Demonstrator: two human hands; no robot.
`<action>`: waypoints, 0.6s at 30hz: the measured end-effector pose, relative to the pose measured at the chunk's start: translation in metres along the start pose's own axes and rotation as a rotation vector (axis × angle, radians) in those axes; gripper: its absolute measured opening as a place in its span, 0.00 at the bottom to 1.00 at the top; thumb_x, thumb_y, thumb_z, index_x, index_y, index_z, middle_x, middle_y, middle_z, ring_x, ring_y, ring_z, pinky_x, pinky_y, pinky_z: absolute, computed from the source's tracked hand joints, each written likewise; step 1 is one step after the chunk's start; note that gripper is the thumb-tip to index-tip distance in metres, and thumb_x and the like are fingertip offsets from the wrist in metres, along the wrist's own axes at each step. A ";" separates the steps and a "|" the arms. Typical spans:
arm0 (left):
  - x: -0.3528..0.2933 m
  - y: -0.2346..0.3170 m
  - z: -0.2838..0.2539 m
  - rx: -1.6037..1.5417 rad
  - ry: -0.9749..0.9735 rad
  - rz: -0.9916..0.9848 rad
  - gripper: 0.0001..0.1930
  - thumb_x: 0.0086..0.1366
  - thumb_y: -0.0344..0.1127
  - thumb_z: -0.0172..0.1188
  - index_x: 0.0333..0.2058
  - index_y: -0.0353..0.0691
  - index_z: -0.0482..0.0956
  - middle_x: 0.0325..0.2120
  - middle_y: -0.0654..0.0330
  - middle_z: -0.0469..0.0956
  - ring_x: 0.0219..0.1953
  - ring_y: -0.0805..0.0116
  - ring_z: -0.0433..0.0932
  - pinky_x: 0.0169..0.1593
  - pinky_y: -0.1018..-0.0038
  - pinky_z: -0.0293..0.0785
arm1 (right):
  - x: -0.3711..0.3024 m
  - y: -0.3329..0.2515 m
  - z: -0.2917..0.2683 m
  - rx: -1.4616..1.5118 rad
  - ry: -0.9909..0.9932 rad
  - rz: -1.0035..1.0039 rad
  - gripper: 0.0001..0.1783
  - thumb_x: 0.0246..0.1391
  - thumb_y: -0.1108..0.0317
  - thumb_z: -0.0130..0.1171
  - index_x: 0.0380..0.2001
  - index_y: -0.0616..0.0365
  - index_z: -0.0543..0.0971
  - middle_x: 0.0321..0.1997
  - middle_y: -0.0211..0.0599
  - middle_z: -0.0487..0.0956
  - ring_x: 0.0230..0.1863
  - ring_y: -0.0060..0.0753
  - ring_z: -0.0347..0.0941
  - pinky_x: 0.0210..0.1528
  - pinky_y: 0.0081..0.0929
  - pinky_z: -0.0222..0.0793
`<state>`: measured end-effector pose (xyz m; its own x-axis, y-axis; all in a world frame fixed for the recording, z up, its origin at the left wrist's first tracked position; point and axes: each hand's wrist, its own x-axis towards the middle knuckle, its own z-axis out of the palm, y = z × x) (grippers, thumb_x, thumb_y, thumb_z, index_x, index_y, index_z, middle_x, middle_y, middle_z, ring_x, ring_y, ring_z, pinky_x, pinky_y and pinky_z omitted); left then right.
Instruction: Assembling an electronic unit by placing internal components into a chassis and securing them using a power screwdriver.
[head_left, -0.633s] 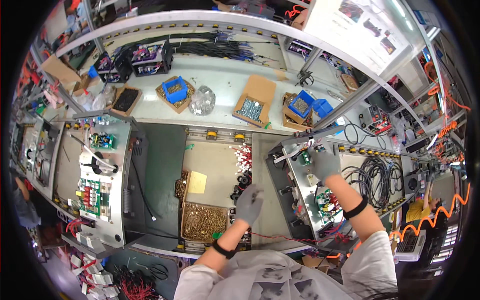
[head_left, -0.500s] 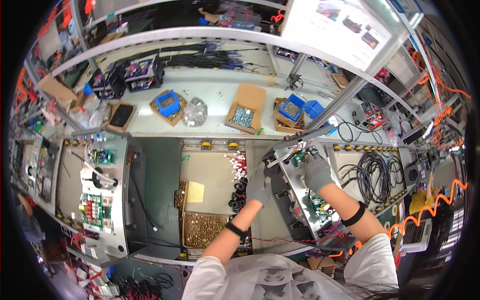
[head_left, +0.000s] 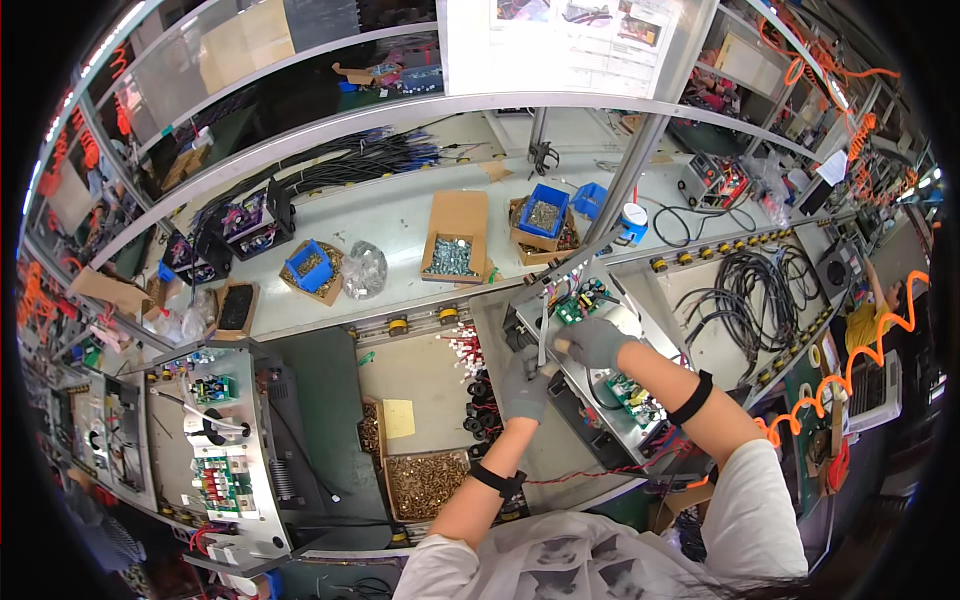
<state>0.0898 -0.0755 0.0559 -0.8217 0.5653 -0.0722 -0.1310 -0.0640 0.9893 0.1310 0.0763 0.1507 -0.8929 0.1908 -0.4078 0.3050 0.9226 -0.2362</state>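
Note:
A metal chassis (head_left: 590, 385) with green circuit boards stands tilted in front of me, to the right of middle. My left hand (head_left: 525, 385), in a grey glove, is at its left edge with the fingers closed at the lower end of a thin grey strip (head_left: 544, 325), perhaps a cable. My right hand (head_left: 597, 345), also gloved, reaches over the chassis with its fingers curled together close to the strip. Whatever lies between those fingertips is hidden. A green board (head_left: 582, 302) sits just beyond the right hand, and another board (head_left: 638, 400) lies nearer me.
Left stands a second chassis (head_left: 240, 450). Between them are a box of brass-coloured screws (head_left: 428, 485), black round parts (head_left: 482, 410) and red-and-white connectors (head_left: 465, 352). Behind are a carton of screws (head_left: 450, 255) and blue bins (head_left: 545, 212). Right are coiled black cables (head_left: 750, 300) and an orange coiled hose (head_left: 870, 350).
My right hand has come back from the far board toward the chassis's left edge, close to my left hand. The grey strip now shows between them. The view has shifted.

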 end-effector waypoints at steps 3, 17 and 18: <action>-0.004 0.015 0.003 0.134 0.061 0.037 0.24 0.49 0.34 0.68 0.42 0.32 0.69 0.30 0.59 0.75 0.31 0.73 0.74 0.37 0.77 0.73 | 0.001 -0.016 -0.013 0.118 -0.064 0.074 0.17 0.58 0.56 0.42 0.39 0.52 0.77 0.37 0.46 0.78 0.40 0.50 0.73 0.43 0.41 0.66; 0.001 0.004 0.007 0.103 -0.075 0.063 0.17 0.53 0.23 0.61 0.40 0.37 0.63 0.28 0.59 0.72 0.30 0.74 0.75 0.31 0.78 0.73 | 0.003 0.012 -0.009 0.420 -0.112 -0.038 0.20 0.49 0.53 0.57 0.28 0.63 0.77 0.25 0.43 0.76 0.27 0.37 0.72 0.33 0.31 0.66; 0.003 0.002 0.006 0.098 -0.070 0.056 0.17 0.53 0.23 0.61 0.40 0.37 0.63 0.28 0.59 0.72 0.30 0.74 0.75 0.31 0.78 0.73 | 0.004 0.010 -0.015 0.307 -0.102 -0.058 0.17 0.48 0.55 0.58 0.27 0.61 0.77 0.25 0.45 0.77 0.29 0.41 0.74 0.34 0.34 0.67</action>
<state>0.0908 -0.0689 0.0589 -0.7852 0.6191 -0.0112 -0.0289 -0.0185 0.9994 0.1248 0.0912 0.1603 -0.8785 0.0920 -0.4688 0.3541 0.7841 -0.5098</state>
